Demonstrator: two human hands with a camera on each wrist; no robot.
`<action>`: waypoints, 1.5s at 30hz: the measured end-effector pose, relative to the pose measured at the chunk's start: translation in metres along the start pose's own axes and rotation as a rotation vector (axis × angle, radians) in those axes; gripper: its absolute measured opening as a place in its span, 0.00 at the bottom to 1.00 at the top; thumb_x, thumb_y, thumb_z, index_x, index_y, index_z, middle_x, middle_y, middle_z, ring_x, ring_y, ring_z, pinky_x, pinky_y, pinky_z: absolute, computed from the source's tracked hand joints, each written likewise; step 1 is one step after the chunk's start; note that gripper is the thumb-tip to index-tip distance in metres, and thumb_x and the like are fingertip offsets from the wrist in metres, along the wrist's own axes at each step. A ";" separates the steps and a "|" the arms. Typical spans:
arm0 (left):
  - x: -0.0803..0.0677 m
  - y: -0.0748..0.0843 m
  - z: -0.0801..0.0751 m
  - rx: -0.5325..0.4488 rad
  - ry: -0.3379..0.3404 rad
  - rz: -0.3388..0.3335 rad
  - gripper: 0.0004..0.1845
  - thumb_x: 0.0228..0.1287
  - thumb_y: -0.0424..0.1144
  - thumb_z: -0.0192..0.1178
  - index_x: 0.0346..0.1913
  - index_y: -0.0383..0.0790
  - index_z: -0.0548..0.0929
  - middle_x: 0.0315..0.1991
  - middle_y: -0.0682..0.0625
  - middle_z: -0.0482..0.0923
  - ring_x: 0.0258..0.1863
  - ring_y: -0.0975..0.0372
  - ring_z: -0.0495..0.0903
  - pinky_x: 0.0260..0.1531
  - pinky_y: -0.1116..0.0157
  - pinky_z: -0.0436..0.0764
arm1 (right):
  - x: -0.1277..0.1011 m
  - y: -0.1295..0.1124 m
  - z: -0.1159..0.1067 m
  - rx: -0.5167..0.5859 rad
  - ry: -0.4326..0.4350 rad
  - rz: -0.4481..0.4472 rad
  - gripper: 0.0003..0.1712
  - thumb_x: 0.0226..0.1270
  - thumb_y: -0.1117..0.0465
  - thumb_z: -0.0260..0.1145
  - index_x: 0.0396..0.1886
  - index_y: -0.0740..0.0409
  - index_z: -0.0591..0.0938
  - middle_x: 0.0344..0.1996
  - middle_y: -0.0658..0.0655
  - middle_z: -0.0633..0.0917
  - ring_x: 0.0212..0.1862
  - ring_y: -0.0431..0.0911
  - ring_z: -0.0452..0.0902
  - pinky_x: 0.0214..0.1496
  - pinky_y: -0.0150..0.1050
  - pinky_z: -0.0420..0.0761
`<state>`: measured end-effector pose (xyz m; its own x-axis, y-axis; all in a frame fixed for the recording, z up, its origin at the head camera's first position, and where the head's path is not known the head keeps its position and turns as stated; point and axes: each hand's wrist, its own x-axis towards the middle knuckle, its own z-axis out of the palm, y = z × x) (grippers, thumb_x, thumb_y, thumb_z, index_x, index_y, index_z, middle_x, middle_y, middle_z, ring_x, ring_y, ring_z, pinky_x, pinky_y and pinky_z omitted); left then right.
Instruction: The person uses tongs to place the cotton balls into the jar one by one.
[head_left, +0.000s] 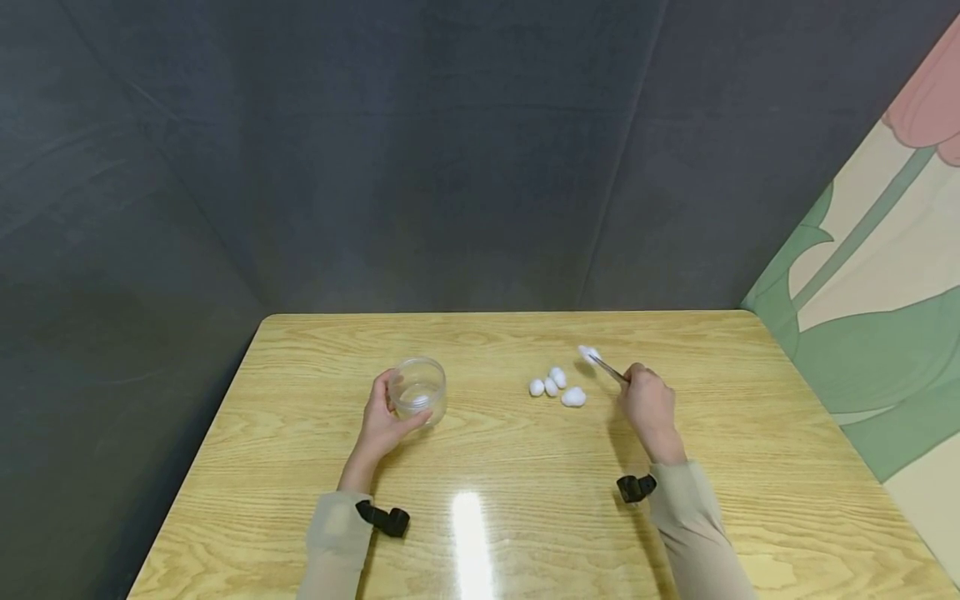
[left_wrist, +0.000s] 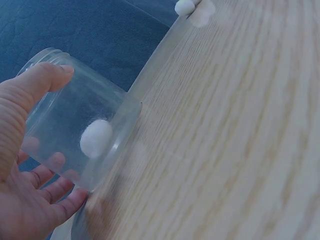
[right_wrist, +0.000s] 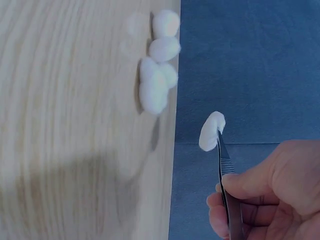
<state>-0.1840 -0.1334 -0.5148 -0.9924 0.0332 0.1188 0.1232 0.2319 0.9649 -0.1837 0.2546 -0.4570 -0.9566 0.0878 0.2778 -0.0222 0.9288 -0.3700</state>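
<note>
My left hand (head_left: 383,427) grips a clear open-topped jar (head_left: 435,379) upright at the left of the table, thumb on the near side and fingers around the far side. One white cotton ball (left_wrist: 96,139) lies at the bottom of that jar. Metal tweezers (head_left: 611,371) are pinched between the thumb and fingers of my right hand (head_left: 650,410). Their tips clasp another cotton ball (right_wrist: 212,131), raised above the table with a shadow below it. Several loose cotton balls (head_left: 573,397) rest on the wood, left of the right hand.
A light wooden table (head_left: 517,475) carries everything, with a bright glare streak near its front. Dark cloth (head_left: 450,167) hangs behind the far edge and on the left. A patterned floral surface (head_left: 885,358) borders the right side.
</note>
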 end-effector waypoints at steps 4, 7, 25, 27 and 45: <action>0.000 -0.001 0.000 0.000 -0.002 0.003 0.45 0.46 0.32 0.73 0.66 0.38 0.58 0.63 0.37 0.61 0.62 0.46 0.62 0.59 0.42 0.62 | -0.003 -0.005 -0.004 0.013 0.001 -0.007 0.03 0.59 0.73 0.60 0.29 0.72 0.76 0.21 0.66 0.79 0.21 0.56 0.75 0.22 0.52 0.75; 0.000 -0.001 0.000 -0.001 -0.002 0.010 0.45 0.46 0.32 0.73 0.66 0.37 0.58 0.63 0.36 0.61 0.62 0.46 0.62 0.58 0.42 0.62 | -0.005 -0.009 -0.006 0.021 0.007 -0.017 0.03 0.59 0.73 0.60 0.29 0.72 0.76 0.22 0.66 0.79 0.21 0.55 0.75 0.22 0.51 0.75; -0.011 0.037 -0.003 -0.017 -0.041 -0.007 0.43 0.49 0.26 0.68 0.66 0.27 0.55 0.64 0.29 0.57 0.63 0.39 0.58 0.60 0.41 0.59 | -0.011 -0.036 -0.017 0.073 0.058 -0.063 0.02 0.58 0.74 0.61 0.28 0.71 0.76 0.22 0.66 0.79 0.22 0.57 0.76 0.24 0.51 0.76; -0.010 0.035 -0.003 -0.013 -0.040 -0.007 0.43 0.49 0.26 0.68 0.66 0.27 0.55 0.64 0.29 0.57 0.63 0.39 0.58 0.60 0.41 0.60 | -0.012 -0.038 -0.017 0.076 0.066 -0.068 0.02 0.57 0.74 0.61 0.27 0.71 0.76 0.22 0.66 0.79 0.22 0.57 0.76 0.24 0.51 0.76; 0.002 -0.001 0.000 0.010 -0.002 -0.045 0.46 0.46 0.32 0.73 0.66 0.39 0.57 0.65 0.38 0.60 0.65 0.48 0.59 0.62 0.45 0.60 | -0.017 -0.056 -0.025 0.142 0.119 -0.118 0.03 0.57 0.75 0.62 0.27 0.69 0.77 0.22 0.63 0.79 0.22 0.55 0.75 0.24 0.50 0.75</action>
<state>-0.1859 -0.1339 -0.5152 -0.9969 0.0246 0.0747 0.0784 0.2431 0.9668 -0.1589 0.2100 -0.4193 -0.9040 0.0314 0.4263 -0.1808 0.8756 -0.4478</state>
